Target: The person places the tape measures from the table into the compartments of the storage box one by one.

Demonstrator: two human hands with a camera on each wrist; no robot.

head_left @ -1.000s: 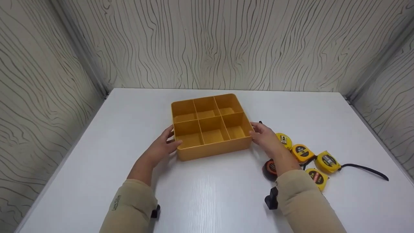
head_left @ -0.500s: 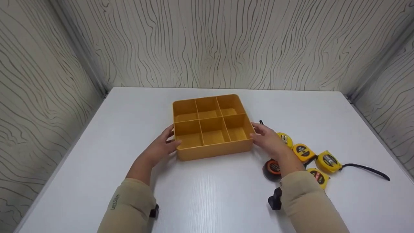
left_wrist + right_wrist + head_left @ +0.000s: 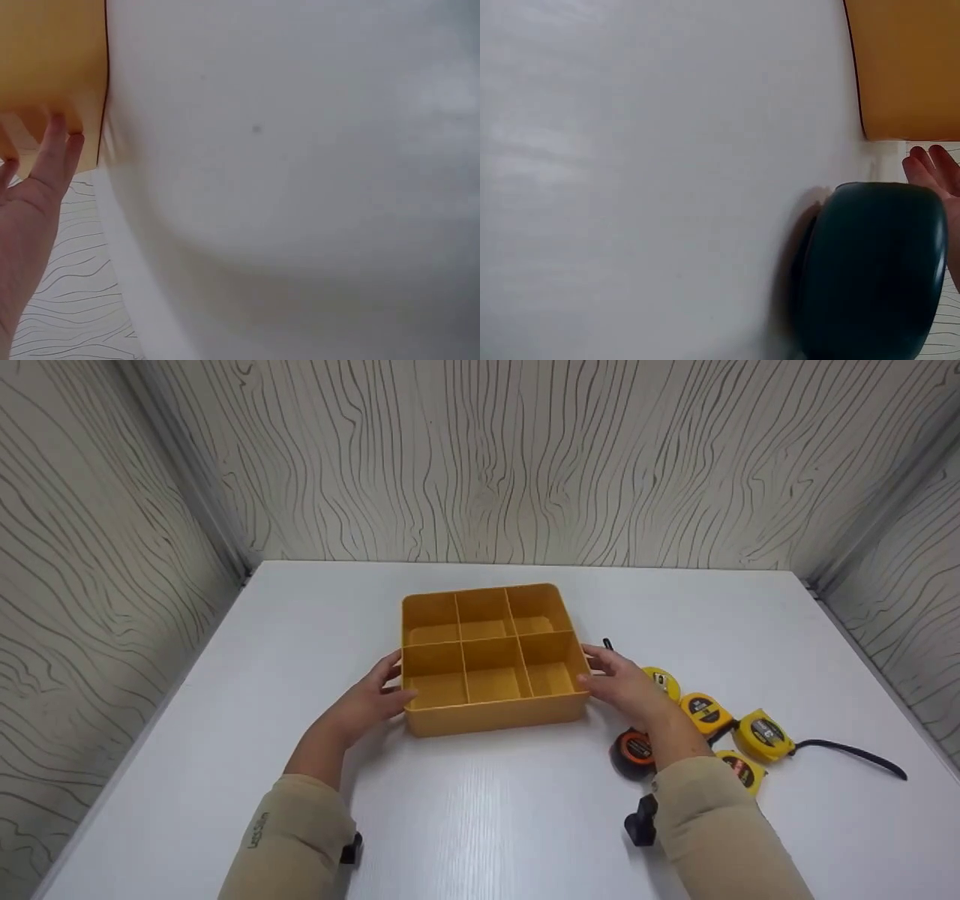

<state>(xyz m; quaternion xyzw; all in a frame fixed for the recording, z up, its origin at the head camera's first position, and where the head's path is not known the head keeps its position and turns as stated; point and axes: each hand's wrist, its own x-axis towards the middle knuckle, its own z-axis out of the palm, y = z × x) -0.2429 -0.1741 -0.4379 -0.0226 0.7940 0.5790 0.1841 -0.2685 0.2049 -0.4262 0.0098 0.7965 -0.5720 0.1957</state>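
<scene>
A mustard-yellow divided box (image 3: pixel 499 716) with several compartments, none holding anything, stands on the white table. My left hand (image 3: pixel 364 706) holds its left side, thumb over the rim near the front corner. In the left wrist view, that hand's fingers (image 3: pixel 52 154) lie nearly straight against the outer wall. My right hand (image 3: pixel 621 686) holds the right side, its thumb on the rim; the fingers behind are partly hidden. By the right forearm lie several tape measures: a black and orange one (image 3: pixel 634 751) and yellow ones, such as the one with a long black strap (image 3: pixel 763 735).
More yellow tape measures (image 3: pixel 703 714) lie right of the right wrist, one partly covered by the sleeve. A dark rounded object (image 3: pixel 874 270) looms close in the right wrist view. Patterned walls (image 3: pixel 487 465) enclose the table (image 3: pixel 480 810) at the back and sides.
The box has turned slightly and shifted a little to the right, its front edge now more level. Both hands have stayed at its sides. The tape measures lie as before.
</scene>
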